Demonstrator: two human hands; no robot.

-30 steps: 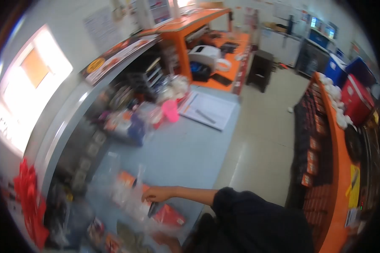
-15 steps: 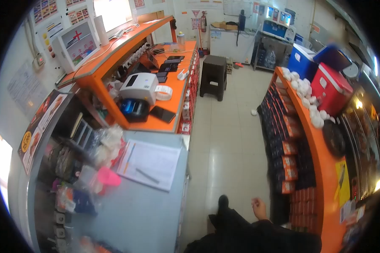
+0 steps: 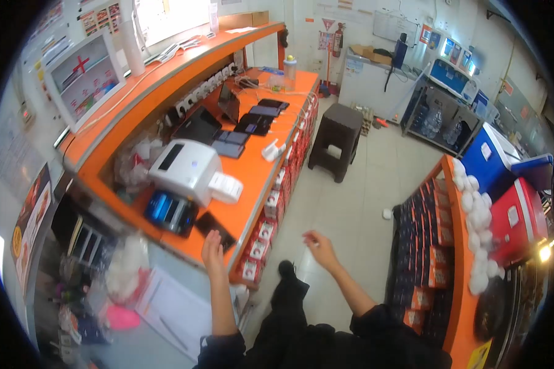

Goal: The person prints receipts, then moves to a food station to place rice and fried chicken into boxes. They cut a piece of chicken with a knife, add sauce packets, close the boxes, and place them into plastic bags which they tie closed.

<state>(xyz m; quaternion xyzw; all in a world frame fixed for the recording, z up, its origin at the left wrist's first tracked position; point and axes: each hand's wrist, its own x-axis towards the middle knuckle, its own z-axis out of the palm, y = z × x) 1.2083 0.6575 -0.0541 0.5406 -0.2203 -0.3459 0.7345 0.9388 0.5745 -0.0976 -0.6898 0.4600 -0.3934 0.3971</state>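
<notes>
My left hand (image 3: 213, 251) is raised at the front edge of the orange counter (image 3: 252, 178), its fingers stretched out and nothing in it. It overlaps a dark flat phone or tablet (image 3: 216, 230) lying there. My right hand (image 3: 321, 248) hangs over the tiled floor, fingers loosely bent and apart, with nothing held. Close by on the counter stand a white label printer (image 3: 181, 166) with a label strip coming out, and a small blue-black printer (image 3: 166, 212). Several dark phones and tablets (image 3: 252, 125) lie farther back.
A dark plastic stool (image 3: 337, 138) stands in the aisle. On the right, an orange shelf (image 3: 458, 295) bears white rolls (image 3: 474, 215), with stacked boxes (image 3: 421, 246) below. A red cooler (image 3: 517, 224) and blue cooler (image 3: 483, 154) sit behind it. Papers (image 3: 172, 310) lie on the grey table at left.
My left hand has come into view beside the orange counter. My right hand has risen and moved left. The view has turned and moved forward, bringing the printers and stool closer.
</notes>
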